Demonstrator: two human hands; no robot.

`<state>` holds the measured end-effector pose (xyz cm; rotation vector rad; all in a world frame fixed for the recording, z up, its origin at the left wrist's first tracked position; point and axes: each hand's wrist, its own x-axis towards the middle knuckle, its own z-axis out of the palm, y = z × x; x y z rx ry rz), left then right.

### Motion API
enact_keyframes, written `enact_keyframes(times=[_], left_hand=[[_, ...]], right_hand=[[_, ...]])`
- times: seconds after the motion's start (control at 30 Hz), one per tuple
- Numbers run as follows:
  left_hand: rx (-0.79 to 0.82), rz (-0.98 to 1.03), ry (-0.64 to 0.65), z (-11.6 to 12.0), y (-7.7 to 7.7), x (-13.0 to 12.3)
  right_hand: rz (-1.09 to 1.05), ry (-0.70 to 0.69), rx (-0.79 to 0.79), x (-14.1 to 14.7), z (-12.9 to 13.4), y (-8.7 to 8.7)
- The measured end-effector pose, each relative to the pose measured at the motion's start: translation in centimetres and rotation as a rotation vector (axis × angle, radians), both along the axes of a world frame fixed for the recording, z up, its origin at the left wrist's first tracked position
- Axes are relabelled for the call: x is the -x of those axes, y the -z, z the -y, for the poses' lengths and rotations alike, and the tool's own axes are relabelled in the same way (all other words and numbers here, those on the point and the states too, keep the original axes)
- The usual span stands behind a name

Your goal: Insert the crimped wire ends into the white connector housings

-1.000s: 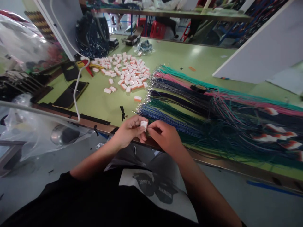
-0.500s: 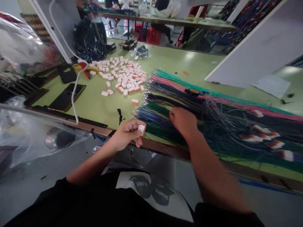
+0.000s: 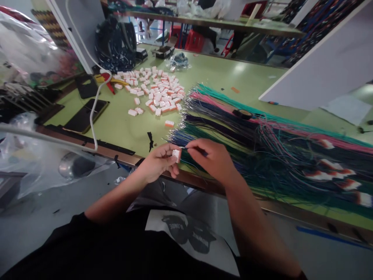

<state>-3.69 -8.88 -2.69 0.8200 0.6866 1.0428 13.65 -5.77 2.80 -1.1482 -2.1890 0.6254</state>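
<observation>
Hands: two, a left hand (image 3: 160,163) and a right hand (image 3: 214,157)
Held block (image 3: 176,155): one
Held wire (image 3: 184,147): one visible end
Piled blocks (image 3: 159,95), 11 o'clock from the hands: dozens, too overlapped to count
Far blocks (image 3: 331,164), 3 o'clock: at least five, blurred
Loose wires (image 3: 215,126), 1 to 3 o'clock: uncountable
Phone (image 3: 83,118), 10 o'clock: one
Red stools (image 3: 194,41), 12 o'clock: at least two

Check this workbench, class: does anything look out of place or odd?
Slightly. One white-and-orange connector lies apart from the connector heap, and some pink and green wires tangle loosely while others run roughly side by side. No damage is evident.
</observation>
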Motion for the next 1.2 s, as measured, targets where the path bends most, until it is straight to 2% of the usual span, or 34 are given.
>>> enact_keyframes(times=[0.07,0.13,0.5,1.2], left_hand=[[-0.001,0.013,0.003,0.0,-0.1,0.1],[-0.004,0.022,0.001,0.0,-0.1,0.1],[-0.011,0.000,0.013,0.0,-0.3,0.2],[-0.022,-0.007,0.005,0.0,-0.4,0.2]], right_hand=[[0.008,-0.072,0.007,0.5,0.5,0.0],[0.002,-0.082,0.028,0.4,0.8,0.2],[0.073,-0.015,0.037,0.3,1.3,1.3],[0.200,0.021,0.059,0.3,1.4,1.4]])
